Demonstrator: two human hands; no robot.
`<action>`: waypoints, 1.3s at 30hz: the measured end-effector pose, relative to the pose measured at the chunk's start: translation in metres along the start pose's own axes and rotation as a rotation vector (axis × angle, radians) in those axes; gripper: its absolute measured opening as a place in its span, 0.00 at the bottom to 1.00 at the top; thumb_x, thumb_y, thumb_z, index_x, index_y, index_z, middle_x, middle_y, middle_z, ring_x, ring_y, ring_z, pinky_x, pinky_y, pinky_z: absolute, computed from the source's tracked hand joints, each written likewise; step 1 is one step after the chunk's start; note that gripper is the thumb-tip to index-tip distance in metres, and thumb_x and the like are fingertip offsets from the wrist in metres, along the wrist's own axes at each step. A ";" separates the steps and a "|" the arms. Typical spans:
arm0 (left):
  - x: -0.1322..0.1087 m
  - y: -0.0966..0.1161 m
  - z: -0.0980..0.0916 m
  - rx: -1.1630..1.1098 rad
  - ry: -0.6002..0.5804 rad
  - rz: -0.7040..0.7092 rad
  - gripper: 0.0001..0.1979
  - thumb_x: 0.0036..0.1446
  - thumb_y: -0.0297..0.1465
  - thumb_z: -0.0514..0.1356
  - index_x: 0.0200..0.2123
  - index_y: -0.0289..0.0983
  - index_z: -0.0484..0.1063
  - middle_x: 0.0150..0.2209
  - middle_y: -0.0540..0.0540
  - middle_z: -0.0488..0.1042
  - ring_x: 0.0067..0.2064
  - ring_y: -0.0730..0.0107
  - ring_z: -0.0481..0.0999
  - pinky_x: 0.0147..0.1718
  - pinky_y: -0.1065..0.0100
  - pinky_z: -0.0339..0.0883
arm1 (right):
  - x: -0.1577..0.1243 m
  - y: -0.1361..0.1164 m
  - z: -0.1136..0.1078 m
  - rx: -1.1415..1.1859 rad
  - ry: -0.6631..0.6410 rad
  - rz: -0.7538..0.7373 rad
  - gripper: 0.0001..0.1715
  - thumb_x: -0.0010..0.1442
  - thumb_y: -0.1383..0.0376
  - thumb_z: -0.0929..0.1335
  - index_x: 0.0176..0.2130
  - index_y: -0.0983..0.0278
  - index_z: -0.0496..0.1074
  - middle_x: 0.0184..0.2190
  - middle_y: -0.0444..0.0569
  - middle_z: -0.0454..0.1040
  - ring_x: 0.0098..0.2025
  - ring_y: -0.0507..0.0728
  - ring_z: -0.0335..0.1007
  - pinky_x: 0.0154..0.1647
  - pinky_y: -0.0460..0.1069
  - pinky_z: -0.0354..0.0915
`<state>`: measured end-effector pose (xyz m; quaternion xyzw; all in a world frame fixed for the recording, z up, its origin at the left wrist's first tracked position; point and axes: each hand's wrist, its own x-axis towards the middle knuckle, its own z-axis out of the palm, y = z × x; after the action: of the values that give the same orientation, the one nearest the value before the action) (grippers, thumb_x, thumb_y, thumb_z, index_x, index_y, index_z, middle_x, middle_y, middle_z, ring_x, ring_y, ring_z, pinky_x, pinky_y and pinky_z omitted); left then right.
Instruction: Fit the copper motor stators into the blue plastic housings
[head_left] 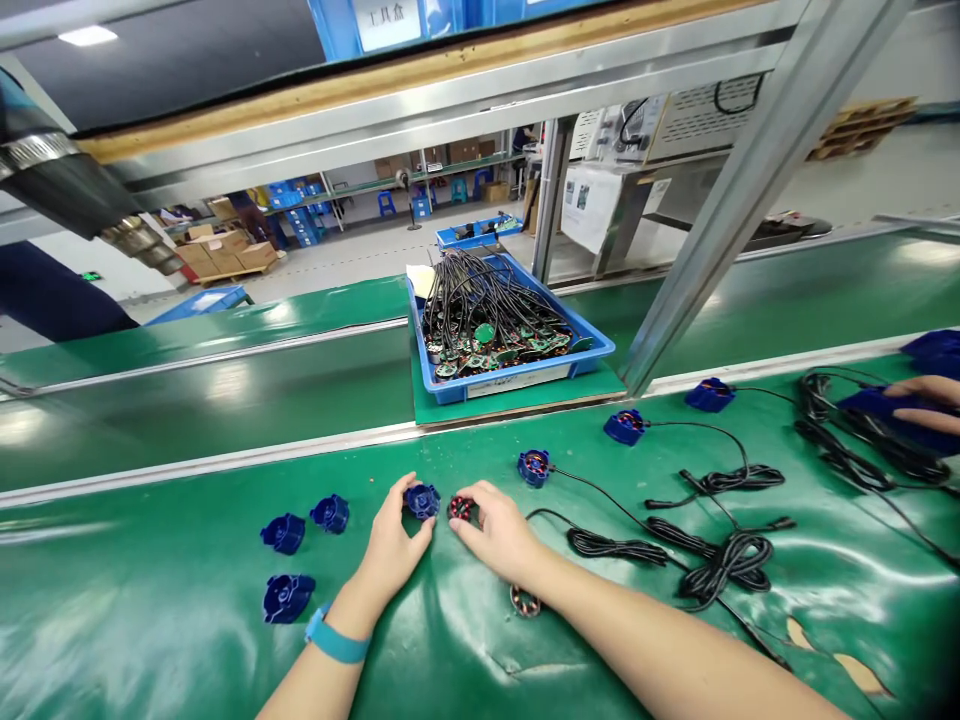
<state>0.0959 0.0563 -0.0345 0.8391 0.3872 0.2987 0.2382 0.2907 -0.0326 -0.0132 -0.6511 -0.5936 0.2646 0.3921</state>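
Observation:
Between the thumb and fingers of my left hand (395, 530) is a blue plastic motor housing (423, 501), its hollow side up. My right hand (491, 530) pinches a small motor stator (460, 509) with copper windings, just right of the housing and apart from it. A second stator (525, 601) lies on the bench, partly under my right forearm. Left of my left hand sit three loose housings, among them a blue housing (288, 597) nearest me. To the right, a housing fitted with a wound core (535, 467) trails a black cable (615, 545).
A blue tray (517, 385) heaped with cabled circuit boards stands beyond the bench edge. More fitted housings (625, 427) and coiled cables (727, 565) lie rightward. Another person's hand (930, 400) touches blue parts at far right. A metal post (720, 230) rises behind the bench.

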 end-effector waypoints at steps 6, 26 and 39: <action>-0.002 0.006 -0.017 -0.162 -0.201 -0.012 0.37 0.56 0.21 0.54 0.67 0.43 0.49 0.67 0.40 0.63 0.68 0.61 0.62 0.68 0.49 0.55 | -0.003 -0.005 -0.005 0.140 0.016 -0.254 0.22 0.62 0.68 0.69 0.56 0.64 0.69 0.52 0.55 0.70 0.51 0.59 0.69 0.54 0.56 0.68; 0.000 0.033 0.012 0.024 -0.021 0.004 0.22 0.57 0.32 0.65 0.53 0.39 0.65 0.49 0.41 0.73 0.52 0.54 0.71 0.53 0.49 0.67 | 0.009 -0.004 -0.021 0.031 -0.023 -0.313 0.18 0.66 0.65 0.68 0.55 0.61 0.69 0.49 0.52 0.70 0.36 0.52 0.69 0.43 0.51 0.72; -0.008 0.031 0.011 -0.131 -0.068 0.112 0.28 0.54 0.21 0.61 0.58 0.40 0.63 0.55 0.41 0.73 0.58 0.59 0.71 0.59 0.52 0.68 | 0.006 -0.027 -0.029 -0.169 -0.212 -0.213 0.18 0.64 0.67 0.69 0.54 0.62 0.73 0.47 0.51 0.70 0.47 0.58 0.69 0.53 0.54 0.70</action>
<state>0.1146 0.0295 -0.0248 0.8516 0.3112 0.3076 0.2886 0.2999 -0.0327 0.0252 -0.5834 -0.7175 0.2377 0.2971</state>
